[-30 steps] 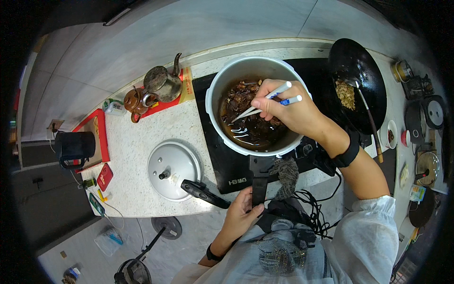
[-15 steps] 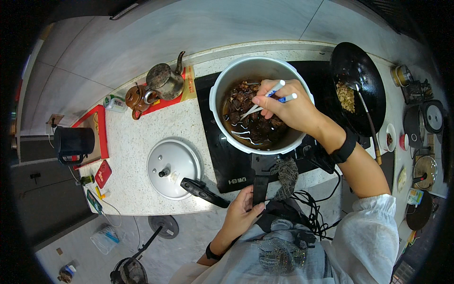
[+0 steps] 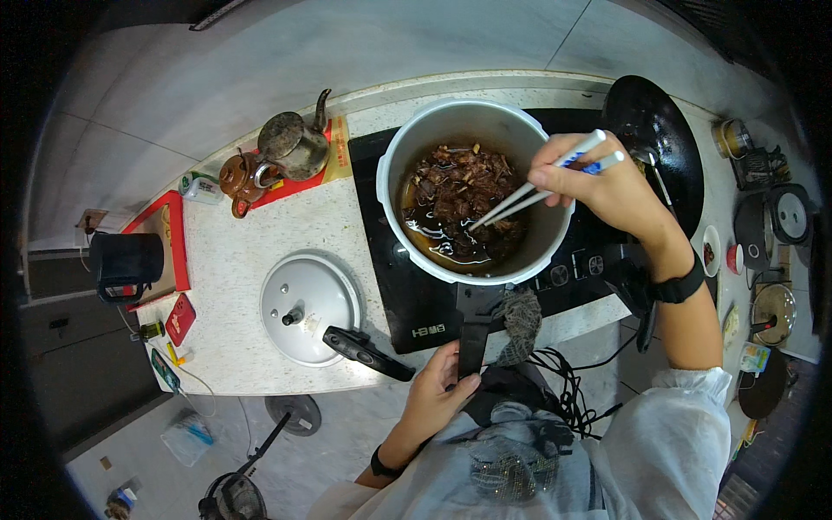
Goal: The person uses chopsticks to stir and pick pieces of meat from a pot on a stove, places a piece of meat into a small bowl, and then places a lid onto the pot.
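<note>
My right hand (image 3: pixel 598 180) grips a pair of white chopsticks (image 3: pixel 539 190) with blue marks near their upper ends. Their tips reach down into a deep silver pressure cooker pot (image 3: pixel 393 211), among dark brown chunks (image 3: pixel 459 186) that look like meat in brown liquid. With my left hand (image 3: pixel 442 390) I hold the pot's black handle (image 3: pixel 473 347), fingers wrapped round its end. The pot stands on a black cooktop (image 3: pixel 407 303). To its left the silver lid (image 3: pixel 308 308), with a black handle, lies on the counter. A grey cloth (image 3: pixel 520 325) hangs beside the pot handle.
A black wok (image 3: pixel 663 130) with a ladle stands to the right, partly behind my right hand. A metal kettle (image 3: pixel 295 143) and a brown teapot (image 3: pixel 243 178) are at the back left. Black cables (image 3: pixel 563 381) hang below the counter edge. A small white bowl (image 3: pixel 711 251) sits far right.
My right hand has moved right and tilted the chopsticks, uncovering more of the chunks. The chunks lie heaped more toward the far side. My left hand keeps its hold on the handle.
</note>
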`<state>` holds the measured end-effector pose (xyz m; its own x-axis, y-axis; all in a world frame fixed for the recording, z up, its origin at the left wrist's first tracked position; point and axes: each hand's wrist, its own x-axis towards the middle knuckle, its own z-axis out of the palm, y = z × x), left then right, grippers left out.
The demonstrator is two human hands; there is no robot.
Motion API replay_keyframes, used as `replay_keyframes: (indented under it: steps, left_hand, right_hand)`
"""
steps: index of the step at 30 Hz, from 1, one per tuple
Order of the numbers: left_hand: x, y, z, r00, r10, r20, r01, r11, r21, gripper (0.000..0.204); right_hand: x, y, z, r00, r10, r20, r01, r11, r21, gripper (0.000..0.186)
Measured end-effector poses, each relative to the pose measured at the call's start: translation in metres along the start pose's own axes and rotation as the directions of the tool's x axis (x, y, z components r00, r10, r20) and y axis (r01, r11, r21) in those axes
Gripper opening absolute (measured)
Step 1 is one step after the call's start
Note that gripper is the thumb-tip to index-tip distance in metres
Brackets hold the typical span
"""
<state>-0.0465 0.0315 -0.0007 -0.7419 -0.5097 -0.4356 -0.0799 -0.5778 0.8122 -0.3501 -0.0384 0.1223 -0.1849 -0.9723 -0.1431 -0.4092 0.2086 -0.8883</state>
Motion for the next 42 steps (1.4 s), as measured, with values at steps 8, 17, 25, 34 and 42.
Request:
replay_keyframes:
  steps: [8, 17, 25, 34, 42]
  left_hand:
    - [0.000, 0.005, 0.000, 0.997, -0.073, 0.021, 0.073, 0.997, -0.021, 0.048]
    - [0.001, 0.006, 0.001, 0.998, -0.066, 0.011, 0.066, 0.997, -0.045, 0.050]
    - [-0.001, 0.004, 0.001, 0.997, -0.077, 0.007, 0.078, 0.997, -0.028, 0.049]
    - [0.000, 0.000, 0.002, 1.000, -0.011, -0.016, 0.010, 0.999, -0.035, 0.050]
    - [0.001, 0.001, 0.003, 1.000, 0.008, -0.004, -0.008, 1.000, -0.028, 0.048]
  right_hand:
    - [-0.013, 0.014, 0.007, 0.976, 0.050, 0.213, -0.063, 0.996, 0.058, 0.012]
    - [0.004, 0.037, 0.000, 0.991, -0.097, -0.091, 0.107, 0.988, 0.115, 0.013]
    - [-0.017, 0.012, -0.019, 0.997, 0.025, 0.078, -0.031, 0.996, 0.081, 0.015]
    - [-0.006, 0.036, 0.009, 0.997, -0.074, 0.010, 0.073, 0.996, 0.040, 0.014]
    - [0.001, 0.043, 0.004, 0.985, -0.033, -0.169, 0.071, 0.972, 0.223, 0.017]
